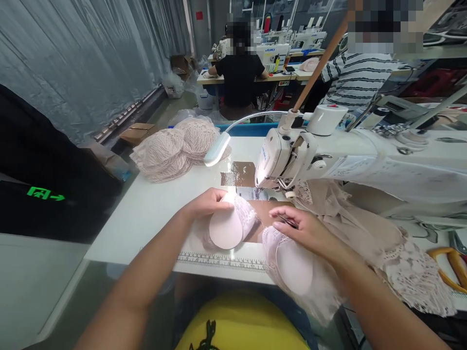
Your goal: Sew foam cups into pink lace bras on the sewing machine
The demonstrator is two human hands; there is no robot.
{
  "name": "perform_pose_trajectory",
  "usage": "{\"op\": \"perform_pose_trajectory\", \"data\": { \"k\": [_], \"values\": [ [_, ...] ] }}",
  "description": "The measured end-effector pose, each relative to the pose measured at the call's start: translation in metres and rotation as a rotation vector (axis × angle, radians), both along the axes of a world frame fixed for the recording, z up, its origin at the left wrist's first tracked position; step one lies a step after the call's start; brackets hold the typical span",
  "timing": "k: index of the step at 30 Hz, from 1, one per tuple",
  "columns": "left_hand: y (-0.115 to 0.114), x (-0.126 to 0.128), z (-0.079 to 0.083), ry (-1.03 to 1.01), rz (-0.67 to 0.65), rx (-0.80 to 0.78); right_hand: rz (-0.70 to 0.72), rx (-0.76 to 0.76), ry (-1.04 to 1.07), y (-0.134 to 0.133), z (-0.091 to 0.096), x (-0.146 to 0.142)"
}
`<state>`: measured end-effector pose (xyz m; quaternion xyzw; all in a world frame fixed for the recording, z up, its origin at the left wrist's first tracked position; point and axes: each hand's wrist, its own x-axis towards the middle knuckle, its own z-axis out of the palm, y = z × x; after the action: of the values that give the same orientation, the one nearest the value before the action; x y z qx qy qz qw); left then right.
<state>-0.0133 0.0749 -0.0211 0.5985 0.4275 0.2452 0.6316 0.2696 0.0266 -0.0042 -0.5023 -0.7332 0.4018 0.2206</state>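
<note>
Evidently pinched the top of one lace-trimmed cup [225, 229] in the left hand's [208, 201] grip, on the desk [156, 214] just before the sewing machine [279, 155]. Curled the right hand's [304, 227] grip around a small metal tool [287, 221], probably snips, by the second cup [296, 267] at the desk's front edge. Probably called for a light pinch, lace spread smooth, and tool points angled clear of the fabric. Could not tell right-finger contact with lace.

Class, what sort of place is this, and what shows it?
Probably a garment workshop, perhaps for lingerie: lace-trimmed cups before an industrial sewing machine, piled lace pieces, and more sewing machines behind.
</note>
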Motion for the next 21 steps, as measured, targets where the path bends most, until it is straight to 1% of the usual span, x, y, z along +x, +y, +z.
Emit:
{"op": "perform_pose_trajectory", "data": {
  "k": [1,4,6,9,12,15,18,21],
  "values": [
    [-0.001,0.001,0.001,-0.012,-0.003,-0.007,-0.006,-0.017,0.040,0.004,-0.001,-0.009],
    [-0.004,0.003,0.002,-0.051,-0.014,-0.019,0.062,-0.083,0.158,0.013,-0.004,-0.033],
    [-0.006,0.002,0.002,-0.080,-0.003,-0.035,0.101,-0.156,0.202,0.016,-0.007,-0.044],
    [-0.007,-0.001,0.002,-0.094,0.043,-0.064,0.104,-0.271,0.249,0.016,-0.011,-0.050],
    [-0.005,-0.003,0.003,-0.063,0.035,-0.056,0.085,-0.292,0.315,0.014,-0.015,-0.048],
    [-0.003,-0.003,0.003,0.017,-0.041,0.051,0.073,-0.283,0.341,0.013,-0.019,-0.046],
    [-0.004,0.002,0.000,0.145,-0.120,0.218,0.069,-0.219,0.320,0.014,-0.024,-0.045],
    [-0.006,0.014,-0.002,0.170,-0.137,0.407,0.096,-0.149,0.275,0.016,-0.027,-0.046]
  ]
}}
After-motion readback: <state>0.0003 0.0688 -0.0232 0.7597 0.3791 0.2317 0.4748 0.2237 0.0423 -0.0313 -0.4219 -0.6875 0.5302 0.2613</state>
